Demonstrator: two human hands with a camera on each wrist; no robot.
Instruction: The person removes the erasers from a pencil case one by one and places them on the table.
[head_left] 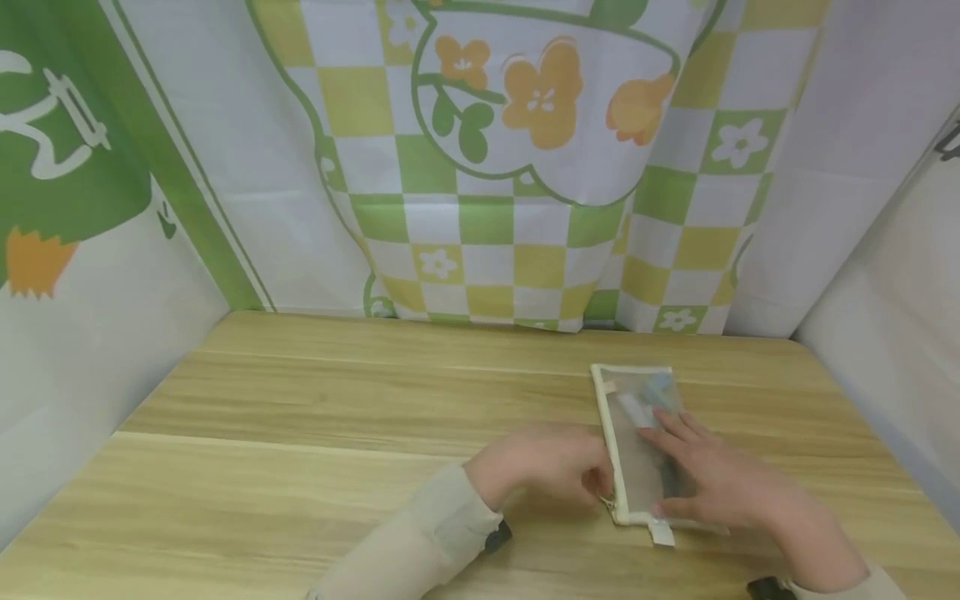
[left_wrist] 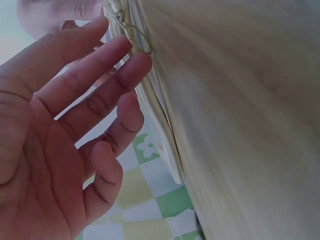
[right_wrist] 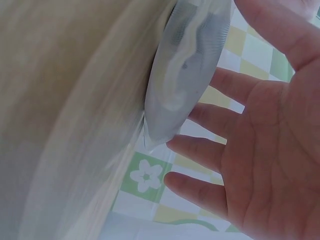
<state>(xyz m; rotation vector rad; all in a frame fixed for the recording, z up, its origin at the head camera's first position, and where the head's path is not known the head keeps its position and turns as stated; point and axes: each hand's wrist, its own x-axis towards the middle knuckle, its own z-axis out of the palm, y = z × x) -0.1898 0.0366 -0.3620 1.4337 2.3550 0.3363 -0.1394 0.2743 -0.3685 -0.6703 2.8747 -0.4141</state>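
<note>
A flat see-through mesh pouch (head_left: 633,467) with a cream zipper edge lies on the table, right of centre. Pale, bluish and dark items show faintly through it. At its near left corner hangs a small zipper pull (left_wrist: 120,18) with a thin cord. My left hand (head_left: 551,462) is beside this corner, its fingertips right at the zipper edge and the fingers loosely bent. Spread over the pouch's right side, my right hand (head_left: 723,479) rests with fairly straight fingers. The right wrist view shows its fingertips along the bulging mesh side (right_wrist: 187,75).
The wood-grain table (head_left: 300,417) stretches left and behind the pouch. A checked, flowered curtain (head_left: 487,225) hangs along the back edge, with pale cloth on both sides. A small white tag (head_left: 662,533) sticks out from the pouch's near edge.
</note>
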